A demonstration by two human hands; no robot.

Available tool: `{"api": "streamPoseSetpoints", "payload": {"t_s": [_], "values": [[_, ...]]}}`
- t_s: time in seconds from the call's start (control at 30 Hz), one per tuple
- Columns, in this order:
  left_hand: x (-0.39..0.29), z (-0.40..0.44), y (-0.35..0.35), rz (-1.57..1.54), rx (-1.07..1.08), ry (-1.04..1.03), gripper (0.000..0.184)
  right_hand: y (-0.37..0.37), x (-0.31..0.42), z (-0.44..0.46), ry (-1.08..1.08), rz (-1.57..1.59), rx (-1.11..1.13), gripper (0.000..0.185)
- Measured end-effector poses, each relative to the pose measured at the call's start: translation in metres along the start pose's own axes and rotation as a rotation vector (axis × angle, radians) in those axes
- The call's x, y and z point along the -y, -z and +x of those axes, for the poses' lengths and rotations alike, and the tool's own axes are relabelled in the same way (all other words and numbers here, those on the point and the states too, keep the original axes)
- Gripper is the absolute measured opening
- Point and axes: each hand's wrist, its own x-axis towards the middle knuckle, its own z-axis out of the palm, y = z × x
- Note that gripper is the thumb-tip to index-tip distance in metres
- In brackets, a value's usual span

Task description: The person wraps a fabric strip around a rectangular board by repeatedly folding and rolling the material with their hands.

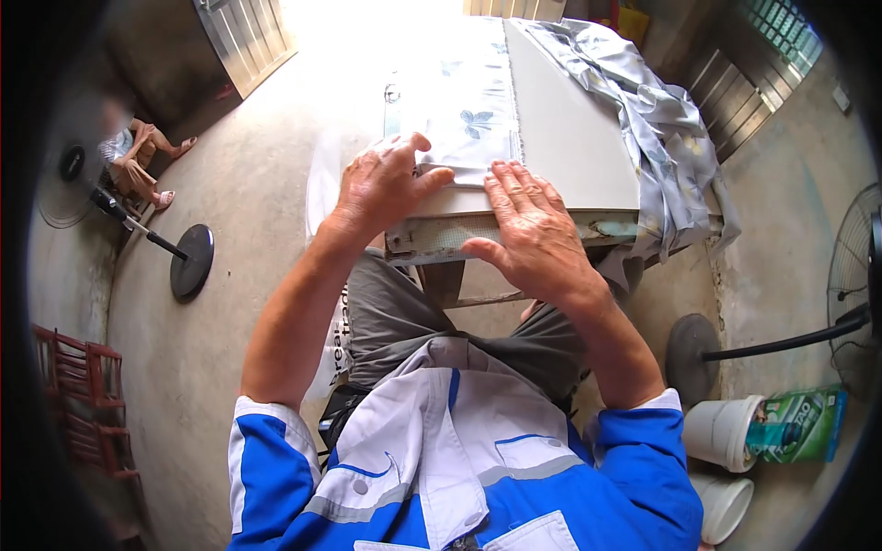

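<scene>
A white cloth with a blue-grey flower print (473, 138) lies along the work table (579, 138), its near end folded over close to the front edge. My left hand (381, 179) rests at the near left corner of the cloth, with thumb and forefinger apart and the thumb touching the fold. The other fingers of that hand are partly hidden. My right hand (533, 225) lies flat, its fingertips pressed on the near right corner of the cloth and its thumb spread to the left.
A heap of shiny printed cloth (657, 129) hangs over the table's right side. Standing fans with round bases (191, 262) flank me on both sides. White buckets (721, 432) and a green bag (799, 424) stand at lower right. A person (133, 156) sits at far left, near red chairs (87, 395).
</scene>
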Motion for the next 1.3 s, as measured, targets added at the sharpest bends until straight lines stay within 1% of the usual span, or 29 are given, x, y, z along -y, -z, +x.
{"api": "streamPoseSetpoints", "payload": {"t_s": [0.1,0.2,0.23,0.27,0.33,0.43,0.6,0.73,0.77,0.97,1.07,1.17,1.3], "values": [[-0.011,-0.006,0.002,0.217,-0.14,-0.113,0.057,-0.002,-0.004,-0.003,0.009,-0.025,-0.003,0.092],[-0.024,-0.012,-0.008,0.201,-0.257,-0.408,0.052,0.0,-0.002,-0.003,0.001,-0.018,-0.006,0.091],[-0.031,-0.018,-0.015,0.055,-0.203,-0.437,0.049,0.0,-0.002,-0.003,-0.006,0.001,-0.019,0.091],[-0.027,-0.018,-0.022,0.192,-0.114,-0.669,0.049,-0.001,-0.002,-0.003,-0.012,0.022,-0.032,0.091],[-0.03,-0.025,-0.034,-0.143,-0.148,-0.512,0.043,0.0,-0.001,-0.002,-0.007,0.038,-0.034,0.091],[-0.027,-0.032,-0.024,-0.112,-0.126,-0.433,0.039,0.002,-0.003,-0.003,0.019,0.005,-0.018,0.091],[-0.014,-0.028,-0.018,-0.123,-0.116,-0.461,0.038,0.002,-0.003,-0.003,0.014,-0.014,-0.03,0.088],[-0.014,-0.031,-0.021,-0.117,-0.163,-0.492,0.036,0.004,-0.004,-0.006,0.037,0.002,-0.07,0.083],[-0.014,-0.033,-0.021,-0.114,-0.179,-0.498,0.036,0.005,-0.003,-0.008,0.046,0.02,-0.115,0.073],[-0.018,-0.036,-0.02,-0.074,-0.24,-0.56,0.035,0.014,-0.01,-0.004,0.057,0.157,-0.219,0.04],[-0.019,-0.035,-0.018,-0.078,-0.238,-0.565,0.035,0.014,-0.013,0.0,0.034,0.136,-0.269,0.033],[-0.018,-0.034,-0.016,-0.114,-0.23,-0.566,0.034,0.015,-0.014,-0.001,0.018,0.159,-0.246,0.03],[-0.018,-0.032,-0.012,-0.153,-0.194,-0.577,0.029,0.018,-0.018,0.0,0.082,0.124,-0.256,0.025]]}}
